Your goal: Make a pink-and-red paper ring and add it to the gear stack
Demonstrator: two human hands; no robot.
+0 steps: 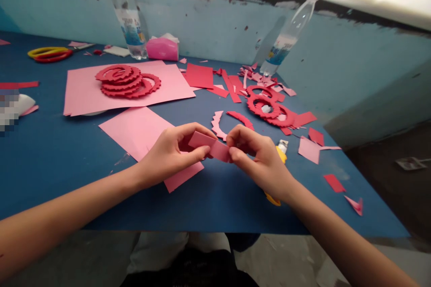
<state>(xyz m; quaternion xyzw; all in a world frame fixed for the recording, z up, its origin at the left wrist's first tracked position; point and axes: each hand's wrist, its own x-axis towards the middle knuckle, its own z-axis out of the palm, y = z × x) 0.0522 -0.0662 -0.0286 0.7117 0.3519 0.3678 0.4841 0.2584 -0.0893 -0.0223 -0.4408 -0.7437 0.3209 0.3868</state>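
A small pink paper strip (220,150) with a crease across it is held up over the table between my two hands. My left hand (177,150) pinches its left end between thumb and fingers. At the right end, the thumb and fingertips of my right hand (257,154) close on it. Under my left wrist lies a larger pink sheet (138,128). Just beyond my hands are a pink jagged arc (218,126) and a red arc (240,119). A yellow-handled tool (281,152) lies partly hidden behind my right hand.
Red jagged rings (124,83) rest on a pink sheet (81,92) at the back left. More red rings (266,105) and paper scraps lie at right. Two bottles (131,31) (283,45), a pink tissue pack (163,49) and scissors (50,53) stand or lie along the back.
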